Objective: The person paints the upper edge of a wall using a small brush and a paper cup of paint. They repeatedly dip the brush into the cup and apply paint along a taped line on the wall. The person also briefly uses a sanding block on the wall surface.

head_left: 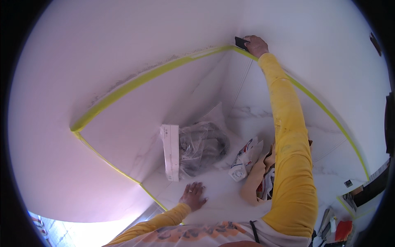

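At the far inner corner, my right hand (257, 46) is closed round a flat black hand tool (241, 43), pressed to the wall just above the yellow-green tape (142, 79); its exact kind is hard to make out. The right arm stretches far forward in a yellow sleeve. My left hand (193, 197) rests flat, fingers spread, on the white marble-patterned surface (224, 210), holding nothing. Rough grey patches run along the wall above the tape, left of the corner.
A white box (171, 152) stands beside a see-through plastic bag (205, 144) with dark contents. Toward the right are a white printed packet (244, 161) and an open brown paper bag (254, 181), partly behind my arm. A red item (343, 230) lies among tools lower right.
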`<state>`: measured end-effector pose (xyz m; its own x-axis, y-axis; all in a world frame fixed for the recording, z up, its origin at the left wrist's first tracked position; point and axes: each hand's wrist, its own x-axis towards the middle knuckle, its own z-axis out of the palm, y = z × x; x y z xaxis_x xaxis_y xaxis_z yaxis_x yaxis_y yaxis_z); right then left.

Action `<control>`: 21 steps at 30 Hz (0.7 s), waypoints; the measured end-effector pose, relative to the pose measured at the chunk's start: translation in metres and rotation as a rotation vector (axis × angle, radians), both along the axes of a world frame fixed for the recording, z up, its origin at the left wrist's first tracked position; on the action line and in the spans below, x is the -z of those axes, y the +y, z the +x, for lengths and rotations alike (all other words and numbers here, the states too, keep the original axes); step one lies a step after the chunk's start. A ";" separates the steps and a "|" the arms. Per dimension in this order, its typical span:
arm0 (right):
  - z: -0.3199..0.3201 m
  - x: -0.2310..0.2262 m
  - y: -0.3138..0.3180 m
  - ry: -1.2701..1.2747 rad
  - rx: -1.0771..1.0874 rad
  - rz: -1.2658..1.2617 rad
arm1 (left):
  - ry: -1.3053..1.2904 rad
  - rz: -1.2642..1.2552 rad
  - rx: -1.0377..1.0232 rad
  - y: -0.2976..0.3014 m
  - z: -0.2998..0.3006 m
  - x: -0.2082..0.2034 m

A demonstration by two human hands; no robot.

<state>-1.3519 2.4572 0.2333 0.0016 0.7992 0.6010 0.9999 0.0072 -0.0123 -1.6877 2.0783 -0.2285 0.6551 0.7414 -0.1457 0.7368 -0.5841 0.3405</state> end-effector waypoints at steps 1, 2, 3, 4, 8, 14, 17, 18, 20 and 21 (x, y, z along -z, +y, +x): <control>-0.006 0.000 0.005 -0.005 -0.017 0.027 | -0.006 0.001 0.000 0.000 0.000 0.000; -0.010 -0.002 0.010 -0.042 -0.019 0.016 | 0.007 0.005 0.008 0.000 -0.001 0.000; -0.014 -0.003 0.014 -0.072 -0.003 -0.016 | -0.014 -0.009 0.007 0.001 -0.001 0.000; -0.016 -0.005 0.017 -0.093 0.060 -0.020 | -0.014 -0.021 0.014 0.002 -0.002 0.000; -0.016 -0.010 0.024 -0.151 -0.002 -0.211 | -0.021 -0.014 0.021 0.003 -0.002 0.003; -0.018 -0.014 0.023 -0.103 0.045 -0.143 | 0.007 0.011 0.018 0.003 -0.002 0.005; -0.033 -0.013 0.023 -0.274 0.173 -0.280 | 0.005 0.012 0.026 0.003 -0.002 0.005; -0.039 -0.013 0.024 -0.345 0.231 -0.330 | -0.003 -0.008 0.020 0.003 -0.002 0.005; -0.049 -0.011 0.026 -0.348 0.226 -0.349 | 0.010 0.009 0.023 0.003 -0.002 0.006; -0.051 -0.011 0.027 -0.358 0.206 -0.299 | -0.012 0.013 0.017 0.003 -0.002 0.007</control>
